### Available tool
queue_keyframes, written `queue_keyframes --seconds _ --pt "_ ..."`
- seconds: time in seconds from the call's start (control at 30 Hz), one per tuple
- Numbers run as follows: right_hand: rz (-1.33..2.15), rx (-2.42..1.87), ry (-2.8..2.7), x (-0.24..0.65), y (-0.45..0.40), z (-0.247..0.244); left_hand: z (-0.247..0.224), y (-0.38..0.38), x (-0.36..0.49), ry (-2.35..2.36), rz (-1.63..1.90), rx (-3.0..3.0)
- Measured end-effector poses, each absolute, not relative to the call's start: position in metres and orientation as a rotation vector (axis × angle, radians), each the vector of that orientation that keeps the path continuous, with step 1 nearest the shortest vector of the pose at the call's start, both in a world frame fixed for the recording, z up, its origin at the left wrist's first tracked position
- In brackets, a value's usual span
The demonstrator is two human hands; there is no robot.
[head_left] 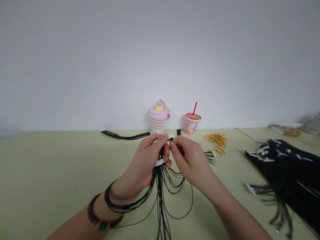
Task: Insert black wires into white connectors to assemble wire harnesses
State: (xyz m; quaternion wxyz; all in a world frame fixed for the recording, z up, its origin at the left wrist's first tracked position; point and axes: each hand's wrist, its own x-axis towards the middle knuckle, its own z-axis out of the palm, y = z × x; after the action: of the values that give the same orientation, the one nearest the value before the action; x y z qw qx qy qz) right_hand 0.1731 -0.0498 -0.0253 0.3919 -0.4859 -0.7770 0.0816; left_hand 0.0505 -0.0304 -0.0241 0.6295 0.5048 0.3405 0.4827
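Two hands (143,158) (193,160) | pinching black wires (160,186) | left holds white connector (160,162)

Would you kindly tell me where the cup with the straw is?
In the head view, the cup stands right of centre, between the lidded mug and the yellow bands.

Black wires (160,188) partly below view.

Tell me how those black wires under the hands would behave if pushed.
The black wires look floppy, judging by their drooping curves. They are probably light, being so thin. Their overlapping loops could tangle easily.
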Motion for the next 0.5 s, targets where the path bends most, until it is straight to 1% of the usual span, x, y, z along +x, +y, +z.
queue_keyframes --seconds 0.5 --pt "0.138 -1.217 -1.940 0.1701 -0.0483 -0.0303 -0.0223 -0.0313 0.0524 0.781 1.121 1.160"
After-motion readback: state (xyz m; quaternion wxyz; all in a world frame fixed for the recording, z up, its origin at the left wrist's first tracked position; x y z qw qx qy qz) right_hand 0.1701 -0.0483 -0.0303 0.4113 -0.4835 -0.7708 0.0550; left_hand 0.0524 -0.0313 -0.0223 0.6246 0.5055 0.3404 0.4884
